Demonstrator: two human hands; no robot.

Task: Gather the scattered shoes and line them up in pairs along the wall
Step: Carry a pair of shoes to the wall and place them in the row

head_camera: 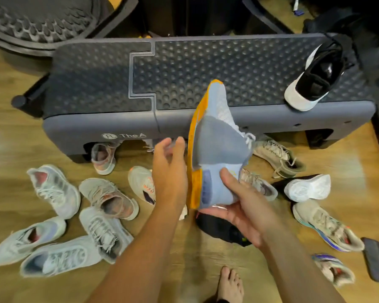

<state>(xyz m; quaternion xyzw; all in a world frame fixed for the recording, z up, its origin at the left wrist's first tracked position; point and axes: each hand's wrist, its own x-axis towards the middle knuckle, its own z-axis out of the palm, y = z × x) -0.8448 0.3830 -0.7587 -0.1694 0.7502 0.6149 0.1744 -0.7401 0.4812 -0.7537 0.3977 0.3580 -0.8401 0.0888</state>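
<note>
scattered shoes (55,189) crowd the floor (9,149) before the bench (184,68).

L hand (169,171) open, fingers extended; R hand (241,206) grips shoe (217,145).

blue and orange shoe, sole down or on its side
On its side: the right hand grips the blue and orange shoe by its heel, midair, orange sole facing the open left hand.

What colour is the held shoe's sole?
Orange sole, on the light blue shoe the right hand grips; clearest in head view.
</note>
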